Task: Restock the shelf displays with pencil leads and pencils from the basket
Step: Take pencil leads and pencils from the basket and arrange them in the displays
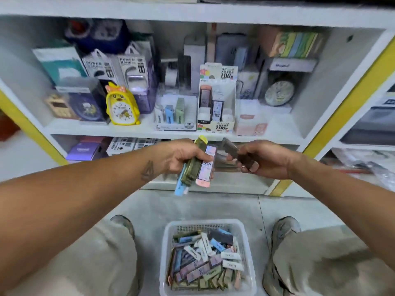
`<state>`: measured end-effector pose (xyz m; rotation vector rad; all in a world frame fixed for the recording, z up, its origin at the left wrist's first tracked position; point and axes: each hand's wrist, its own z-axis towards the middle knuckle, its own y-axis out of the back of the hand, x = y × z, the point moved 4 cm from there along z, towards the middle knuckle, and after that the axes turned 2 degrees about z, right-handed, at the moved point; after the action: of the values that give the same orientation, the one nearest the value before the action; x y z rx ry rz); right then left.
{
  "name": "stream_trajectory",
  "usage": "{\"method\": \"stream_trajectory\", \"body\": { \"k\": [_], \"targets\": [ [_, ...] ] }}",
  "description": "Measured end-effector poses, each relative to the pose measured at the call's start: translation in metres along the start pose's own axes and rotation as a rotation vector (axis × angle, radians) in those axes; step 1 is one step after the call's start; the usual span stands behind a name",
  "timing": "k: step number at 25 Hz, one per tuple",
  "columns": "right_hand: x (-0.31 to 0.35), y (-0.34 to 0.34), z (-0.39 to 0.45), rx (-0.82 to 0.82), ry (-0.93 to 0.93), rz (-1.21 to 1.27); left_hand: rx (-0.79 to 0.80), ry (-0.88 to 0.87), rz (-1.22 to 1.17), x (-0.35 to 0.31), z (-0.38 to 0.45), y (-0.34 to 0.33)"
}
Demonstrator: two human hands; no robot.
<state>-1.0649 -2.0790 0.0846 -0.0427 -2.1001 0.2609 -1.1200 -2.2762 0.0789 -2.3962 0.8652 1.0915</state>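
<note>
While you crouch at the white shelf unit (171, 133), your left hand (181, 158) is clamped around a bundle of flat lead cases: olive-green case (193, 165), pink-and-lilac case (205, 167), light-blue case (179, 188) poking out below your palm. Your right hand (263, 159) pinches one dark grey lead case (232, 149), its upper end tilted toward the bundle, just beside it. Remaining stock sits in the clear plastic basket (249, 263) on the floor between your knees, well below both hands.
</note>
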Motion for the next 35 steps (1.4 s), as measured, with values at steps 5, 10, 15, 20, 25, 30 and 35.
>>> {"method": "stream_trajectory", "body": {
  "k": [5,10,15,20,25,30,35],
  "targets": [
    [0.075,-0.005,-0.017,-0.095,0.254,-0.246,-0.111,-0.067,-0.019,-0.063,-0.026,0.012],
    [0.141,-0.002,-0.014,-0.359,0.471,-0.613,-0.232,-0.145,-0.054,-0.101,-0.029,0.027],
    [0.157,-0.008,0.007,-0.364,0.491,-0.645,-0.268,-0.183,-0.144,-0.107,-0.023,0.043],
    [0.159,-0.02,0.038,-0.311,0.515,-0.404,-0.343,-0.195,-0.18,-0.109,-0.019,0.071],
    [0.181,-0.035,0.058,-0.4,0.591,-1.061,-0.353,-0.211,-0.198,-0.119,-0.021,0.086],
    [0.184,-0.049,0.073,-0.505,0.769,-1.326,-0.355,-0.213,-0.198,-0.123,-0.017,0.093],
    [0.187,-0.055,0.082,-0.552,0.93,-1.383,-0.36,-0.212,-0.201,-0.125,-0.013,0.097]
  ]
}}
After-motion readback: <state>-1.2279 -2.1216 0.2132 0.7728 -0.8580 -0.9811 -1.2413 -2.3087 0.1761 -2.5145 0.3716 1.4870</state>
